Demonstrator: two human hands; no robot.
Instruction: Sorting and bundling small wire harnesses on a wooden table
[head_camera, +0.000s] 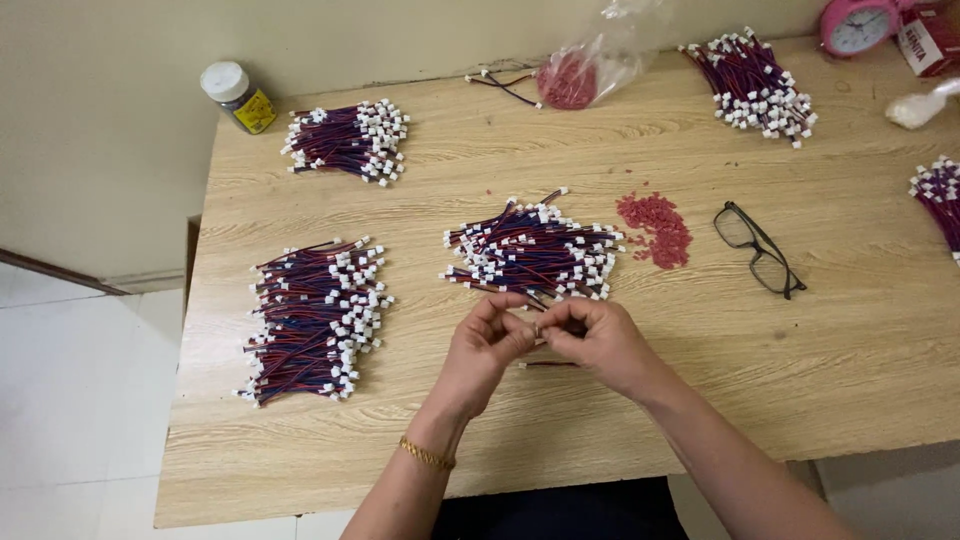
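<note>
A light wood-grain counter (300, 450) stands pushed against a plain cream wall (100, 130). To its left lies a floor of large white tiles (70, 400), and a dark baseboard strip (50, 272) runs along the foot of the wall. The light is soft and even, with only faint shadows.

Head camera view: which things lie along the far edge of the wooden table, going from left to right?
Small jar with white lid → bundle of red-blue wires with white connectors → clear plastic bag of red pieces → second wire bundle → pink alarm clock.
</note>
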